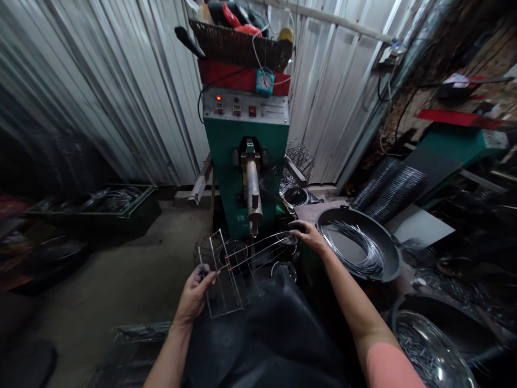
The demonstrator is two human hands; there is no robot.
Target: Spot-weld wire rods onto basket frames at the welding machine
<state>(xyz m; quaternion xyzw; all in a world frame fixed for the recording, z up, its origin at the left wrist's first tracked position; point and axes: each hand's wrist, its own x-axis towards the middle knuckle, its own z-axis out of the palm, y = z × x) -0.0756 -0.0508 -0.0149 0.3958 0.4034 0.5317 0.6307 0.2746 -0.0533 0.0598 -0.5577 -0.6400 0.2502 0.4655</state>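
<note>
My left hand (198, 288) is closed on the left side of a wire rack (226, 263), thumb and fingers pinching its thin metal rods. My right hand (307, 235) pinches the far end of long, slightly curved wires that reach across to the rack. Small reddish spots show where wires cross at the rack's middle. The rack is tilted, just below and left of the metal electrode arm (253, 188) of a green spot-welding machine (222, 161). A gap appears between electrode tip and wires, though depth is hard to judge. A dark apron (266, 334) covers my lap.
On the right, a round black pan (357, 213) holds a coil of wires (363, 253). Nearer, a shiny metal bowl (448, 350) contains short metal pieces. A green tray (121, 215) of wire parts stands left. A wicker basket (242, 46) tops the machine; corrugated metal sheeting (121, 81) stands behind.
</note>
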